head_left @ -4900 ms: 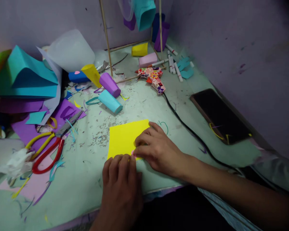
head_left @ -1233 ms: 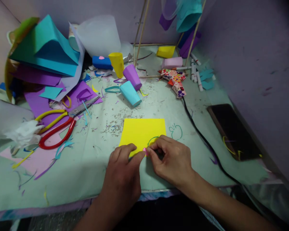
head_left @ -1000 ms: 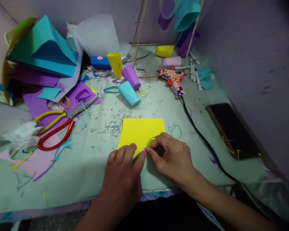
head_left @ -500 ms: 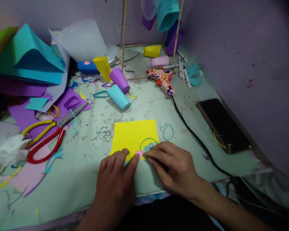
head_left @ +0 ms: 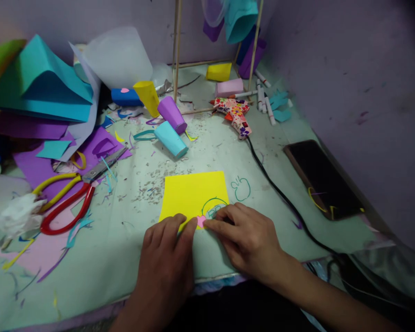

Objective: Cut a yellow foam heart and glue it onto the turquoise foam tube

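Pink heart (head_left: 201, 222)'s on the yellow paper (head_left: 190, 193)'s near edge, between left hand (head_left: 166, 258) and right hand (head_left: 254, 235), both loosely curled, fingertips close in; can't tell if either's gripping.

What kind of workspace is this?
Probably a home craft table: scissors, a fabric-patterned glue gun and a yellow paper sheet lie on it.

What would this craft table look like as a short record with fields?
hands: left hand and right hand, fingers at either side of a small pink piece
work surface: yellow sheet, beneath the pink piece
cutting tool: scissors, left of the sheet
glue tool: flowered glue gun, corded
device: phone, far right, screen dark
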`<state>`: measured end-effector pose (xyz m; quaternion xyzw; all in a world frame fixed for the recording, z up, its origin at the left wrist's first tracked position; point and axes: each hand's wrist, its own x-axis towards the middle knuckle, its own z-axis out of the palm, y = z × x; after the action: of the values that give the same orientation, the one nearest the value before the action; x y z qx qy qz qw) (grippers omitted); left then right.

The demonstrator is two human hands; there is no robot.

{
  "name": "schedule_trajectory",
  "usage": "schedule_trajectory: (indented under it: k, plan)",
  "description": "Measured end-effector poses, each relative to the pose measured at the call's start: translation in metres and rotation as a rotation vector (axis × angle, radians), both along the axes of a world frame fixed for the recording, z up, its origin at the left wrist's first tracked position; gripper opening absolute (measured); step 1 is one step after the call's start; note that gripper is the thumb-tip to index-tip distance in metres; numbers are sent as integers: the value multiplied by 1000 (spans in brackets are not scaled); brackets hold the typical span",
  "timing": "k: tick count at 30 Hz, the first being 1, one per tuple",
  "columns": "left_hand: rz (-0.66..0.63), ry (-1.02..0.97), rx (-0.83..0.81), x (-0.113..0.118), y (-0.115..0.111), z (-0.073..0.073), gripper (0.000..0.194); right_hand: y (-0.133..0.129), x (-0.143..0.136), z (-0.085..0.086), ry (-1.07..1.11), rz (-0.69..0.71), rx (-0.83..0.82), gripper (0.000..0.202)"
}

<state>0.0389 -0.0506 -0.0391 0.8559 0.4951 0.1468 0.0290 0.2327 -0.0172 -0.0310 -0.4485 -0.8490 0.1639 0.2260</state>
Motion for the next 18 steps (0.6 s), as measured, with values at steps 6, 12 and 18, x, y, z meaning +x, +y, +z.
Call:
schedule_trajectory:
  k: [6, 12, 18]
  plan:
    - [29, -43, -4, 4, 2, 3, 37, 3, -1, 3, 116, -22, -126, 22]
    - [114, -120, -47, 9, 6, 5, 30, 16, -12, 12, 16, -81, -289, 13]
    - [125, -136, -86, 8, 6, 4, 30, 22, -18, 13, -61, -141, -354, 5]
